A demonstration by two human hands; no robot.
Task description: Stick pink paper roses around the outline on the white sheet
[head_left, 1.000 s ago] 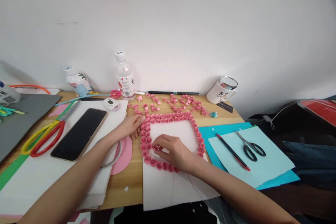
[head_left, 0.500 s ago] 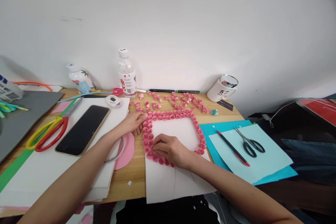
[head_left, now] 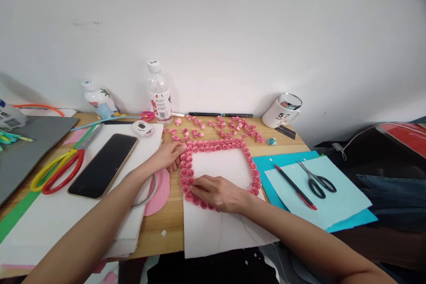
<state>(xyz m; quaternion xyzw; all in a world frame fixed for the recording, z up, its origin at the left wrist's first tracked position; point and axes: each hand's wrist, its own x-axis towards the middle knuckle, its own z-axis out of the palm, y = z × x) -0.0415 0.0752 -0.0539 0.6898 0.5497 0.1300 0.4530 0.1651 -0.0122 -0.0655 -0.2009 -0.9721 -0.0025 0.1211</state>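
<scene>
A white sheet (head_left: pixel 219 168) lies on the wooden table, bordered by a frame of small pink paper roses (head_left: pixel 216 145). My right hand (head_left: pixel 218 193) rests on the sheet's lower left part, fingers pressed together on the roses in the bottom row. My left hand (head_left: pixel 168 155) lies flat at the frame's upper left corner, fingertips touching the roses there. Several loose pink roses (head_left: pixel 229 126) are scattered behind the frame.
A phone (head_left: pixel 103 164) and red-yellow scissors (head_left: pixel 56 171) lie on white paper to the left. Two bottles (head_left: pixel 159 95) stand at the wall beside a black pen (head_left: pixel 221 115) and a mug (head_left: pixel 282 111). Black scissors (head_left: pixel 316 182) and a red-black pencil (head_left: pixel 294 186) rest on blue paper.
My right hand has slid down and left onto the bottom row of roses, its fingers now lower on the sheet. My left hand has stayed at the upper left corner.
</scene>
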